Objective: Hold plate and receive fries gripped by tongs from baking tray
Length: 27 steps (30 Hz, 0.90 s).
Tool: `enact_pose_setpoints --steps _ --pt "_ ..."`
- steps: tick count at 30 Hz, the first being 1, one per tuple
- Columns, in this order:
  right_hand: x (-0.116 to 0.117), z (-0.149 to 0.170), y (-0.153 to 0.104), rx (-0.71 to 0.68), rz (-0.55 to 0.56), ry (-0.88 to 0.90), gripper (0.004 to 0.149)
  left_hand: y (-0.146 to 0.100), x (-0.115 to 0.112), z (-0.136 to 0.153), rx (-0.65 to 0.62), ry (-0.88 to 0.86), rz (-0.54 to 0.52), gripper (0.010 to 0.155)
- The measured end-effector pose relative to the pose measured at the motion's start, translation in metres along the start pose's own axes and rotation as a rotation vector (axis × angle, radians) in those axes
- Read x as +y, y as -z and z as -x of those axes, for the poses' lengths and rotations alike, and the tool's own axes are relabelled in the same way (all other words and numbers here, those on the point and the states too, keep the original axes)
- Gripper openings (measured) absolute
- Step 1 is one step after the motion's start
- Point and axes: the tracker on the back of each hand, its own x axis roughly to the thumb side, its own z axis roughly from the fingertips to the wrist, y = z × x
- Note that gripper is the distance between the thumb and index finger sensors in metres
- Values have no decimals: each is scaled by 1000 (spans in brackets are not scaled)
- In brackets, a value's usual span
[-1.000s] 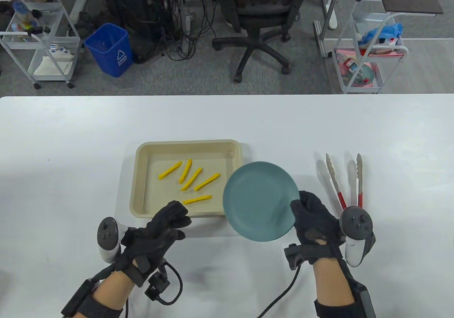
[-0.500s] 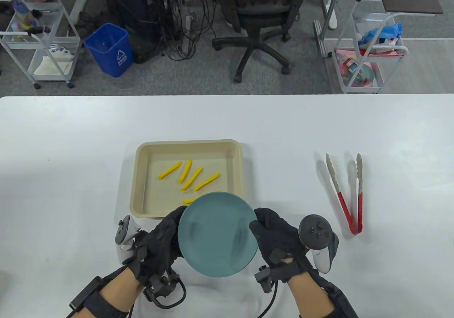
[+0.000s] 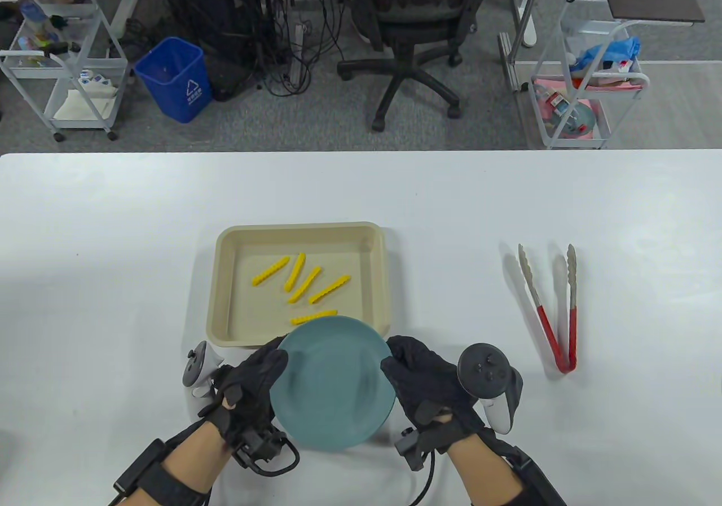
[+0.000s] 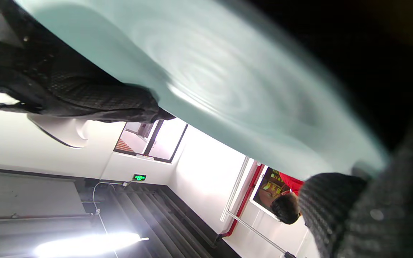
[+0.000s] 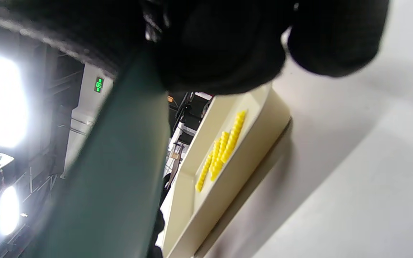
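Teal plate (image 3: 333, 382) lifted at 6 o'clock of the baking tray (image 3: 224, 286), gripped by both hands: left hand (image 3: 248, 387) at its 9 o'clock rim, right hand (image 3: 426, 385) at 3. Probably rigid, glazed, slippery, breakable; best pinched at the rim. Tongs (image 3: 550, 306) untouched on the surface.

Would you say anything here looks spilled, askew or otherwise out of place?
Nothing stands out. The five fries lie inside the baking tray, the tongs rest on the table, and both the left hand and right hand hold the plate.
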Motion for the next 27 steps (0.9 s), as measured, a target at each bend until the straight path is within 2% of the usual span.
enact_pose_setpoints --steps 3,6,14,19,24,27 --pt "-11 -6 -3 -5 11 -58 59 0 2 -10 -23 37 -10 66" --pt "-31 -9 -7 -26 92 -61 65 -3 6 -26 -57 43 -32 66" --pt "-86 -10 -11 1 345 -343 75 -26 43 -79 -139 90 -154 66" --pt "-124 16 -2 181 456 -523 81 -55 71 -87 -180 57 -249 66" --pt "-159 58 5 404 528 -550 86 -73 97 -77 -209 -50 -346 66" --pt "-178 90 6 563 551 -544 90 -76 110 -71 -215 -89 -368 65"
